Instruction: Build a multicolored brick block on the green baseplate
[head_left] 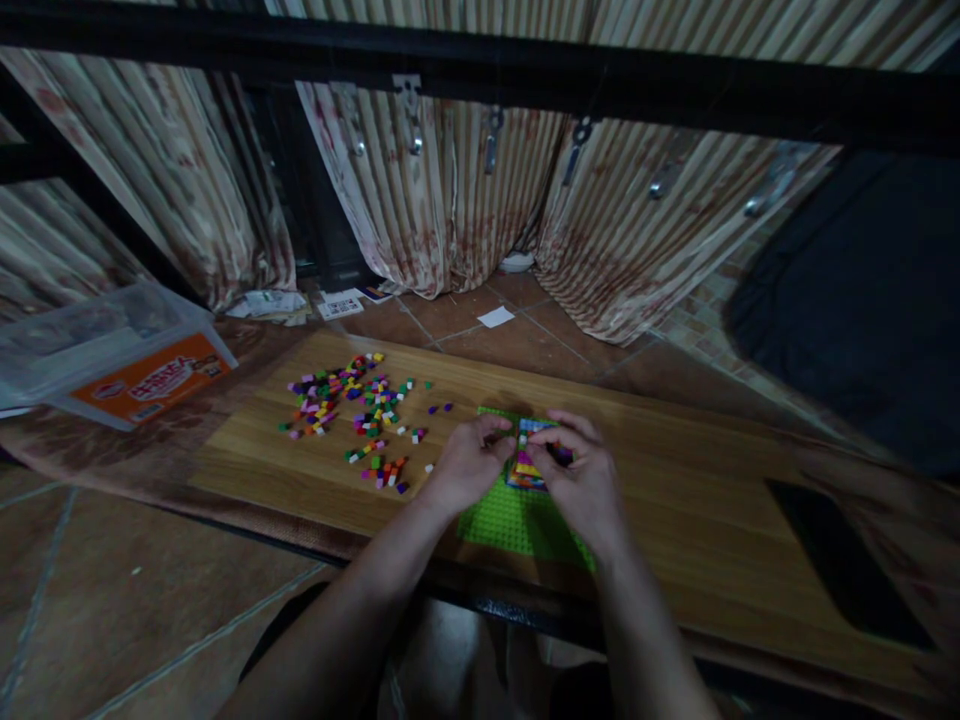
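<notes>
A green studded baseplate (510,520) lies on the wooden board in front of me. On it stands a small block structure (529,465) with blue, white, magenta, yellow and orange parts. My left hand (469,462) is at the structure's left side, its fingers curled and thumb and forefinger close together. From the right, my right hand (583,475) reaches over the structure with bent fingers, the thumb and fingertips at its blocks and covering part of it. Whatever is between the fingertips of either hand is too small or hidden to name.
Loose colourful blocks (379,405) lie scattered on the left of the wooden board (675,500). A clear plastic box (172,345) with an orange label stands beyond them. At the right end lies a flat black object (847,565). A dark bar (480,65) crosses before the curtains (465,200).
</notes>
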